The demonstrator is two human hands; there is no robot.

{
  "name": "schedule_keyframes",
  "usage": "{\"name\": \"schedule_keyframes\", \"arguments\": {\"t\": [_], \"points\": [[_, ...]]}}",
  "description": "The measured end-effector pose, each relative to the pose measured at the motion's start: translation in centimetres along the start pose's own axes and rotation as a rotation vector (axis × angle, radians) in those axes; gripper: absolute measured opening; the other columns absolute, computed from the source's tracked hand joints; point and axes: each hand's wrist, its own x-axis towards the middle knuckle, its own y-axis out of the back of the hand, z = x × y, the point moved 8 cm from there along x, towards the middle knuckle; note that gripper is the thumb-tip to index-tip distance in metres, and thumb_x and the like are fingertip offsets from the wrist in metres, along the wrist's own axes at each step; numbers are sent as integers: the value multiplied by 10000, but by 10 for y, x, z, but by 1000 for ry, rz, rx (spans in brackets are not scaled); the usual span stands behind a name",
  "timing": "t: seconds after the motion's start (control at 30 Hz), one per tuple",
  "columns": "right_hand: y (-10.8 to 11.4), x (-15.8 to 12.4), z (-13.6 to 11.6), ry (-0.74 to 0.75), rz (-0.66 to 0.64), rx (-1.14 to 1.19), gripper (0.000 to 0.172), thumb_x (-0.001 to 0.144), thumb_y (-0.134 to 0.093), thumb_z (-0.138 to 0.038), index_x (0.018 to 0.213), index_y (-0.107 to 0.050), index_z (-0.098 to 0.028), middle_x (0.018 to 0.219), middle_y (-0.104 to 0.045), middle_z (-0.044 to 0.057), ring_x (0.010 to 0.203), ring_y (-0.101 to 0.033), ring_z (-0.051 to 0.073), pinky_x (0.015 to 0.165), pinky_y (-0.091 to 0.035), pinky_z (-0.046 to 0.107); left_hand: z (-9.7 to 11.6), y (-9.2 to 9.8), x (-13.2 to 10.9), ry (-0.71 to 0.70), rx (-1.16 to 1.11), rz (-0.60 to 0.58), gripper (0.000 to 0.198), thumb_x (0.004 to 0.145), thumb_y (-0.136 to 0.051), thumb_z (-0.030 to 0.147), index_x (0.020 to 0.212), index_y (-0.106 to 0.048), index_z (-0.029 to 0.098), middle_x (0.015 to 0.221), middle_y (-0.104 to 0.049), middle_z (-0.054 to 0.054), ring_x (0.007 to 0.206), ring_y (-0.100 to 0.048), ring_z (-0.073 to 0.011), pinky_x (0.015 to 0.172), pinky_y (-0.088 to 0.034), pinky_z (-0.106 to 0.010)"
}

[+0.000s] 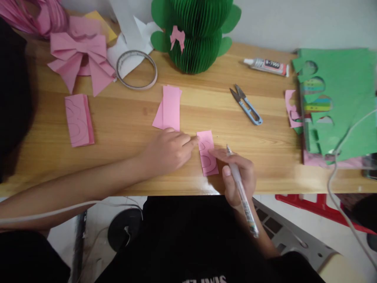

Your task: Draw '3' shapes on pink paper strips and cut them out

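A small pink paper strip (207, 153) lies flat near the front edge of the wooden tabletop (123, 125), with curved pencil-like outlines already on it. The left hand (166, 151) pins its left edge with one fingertip only; the rest of that hand's grip is curled loosely and holds nothing. The right hand (237, 177) is closed around a pen (241, 192), tip raised just off the strip's right side.

With so light a hold, the strip could pivot or slide under the pen and skew the line. It also sits close to the tabletop's edge, so a nudge might push it off. The snips (246, 104), glue tube (266, 66) and tape ring (136, 70) lie well apart, out of harm's way.
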Motion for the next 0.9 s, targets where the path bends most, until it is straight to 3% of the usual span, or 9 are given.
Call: {"name": "schedule_keyframes", "arguments": {"t": [0.17,0.6,0.9], "points": [[-7,2,-2,-1,-117,-65,200,938,-508,-183,1113,-526,-277,1113,-768,41,1172,-672,235,1022,-525,527,-1,-3,-1,7,-9,-43,292,1010,-411,154,1137,-666,90,709,-648,-21,665,-615,-150,627,-408,-304],[-11,3,1,-30,-157,-52,227,935,-498,-188,1147,-491,-269,1111,-768,75,1232,-646,245,1035,-518,542,-1,-1,0,6,-16,-23,293,1007,-409,141,1131,-665,69,694,-637,-21,662,-616,-152,616,-394,-306],[-11,4,0,-40,-171,-107,299,894,-466,-119,1146,-488,-278,1112,-764,47,1213,-658,223,1000,-550,500,-1,0,1,1,-23,-17,289,1007,-409,143,1122,-664,69,698,-634,-23,644,-603,-154,619,-402,-311]]}}
